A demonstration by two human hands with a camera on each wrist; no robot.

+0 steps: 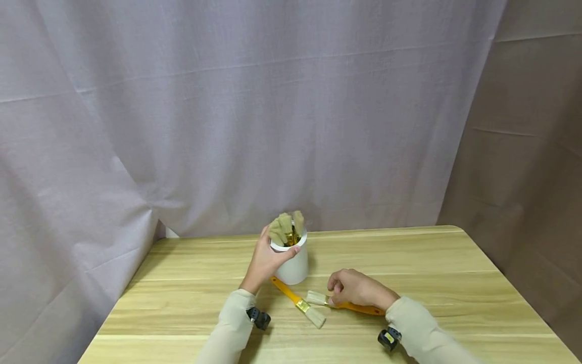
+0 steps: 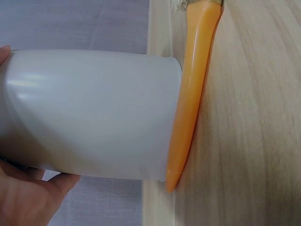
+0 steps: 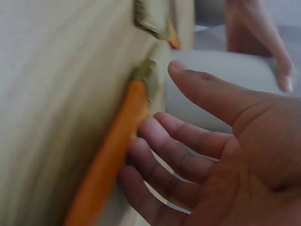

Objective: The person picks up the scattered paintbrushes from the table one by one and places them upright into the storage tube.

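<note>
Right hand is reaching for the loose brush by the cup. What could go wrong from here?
The right hand lies over the paintbrush with fingers loosely open in the wrist view, so a pickup may slip. The second paintbrush ends right at the white cup; nudging it could jolt the cup, which the left hand grips.

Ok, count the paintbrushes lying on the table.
2: one brush lies beside the white cup, another under the right hand. More stand bristles-up inside the cup.

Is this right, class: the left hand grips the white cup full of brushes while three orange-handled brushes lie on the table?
Not quite. The head view shows two loose brushes: one lies by the white cup gripped by the left hand, and another lies under the right hand.
</note>
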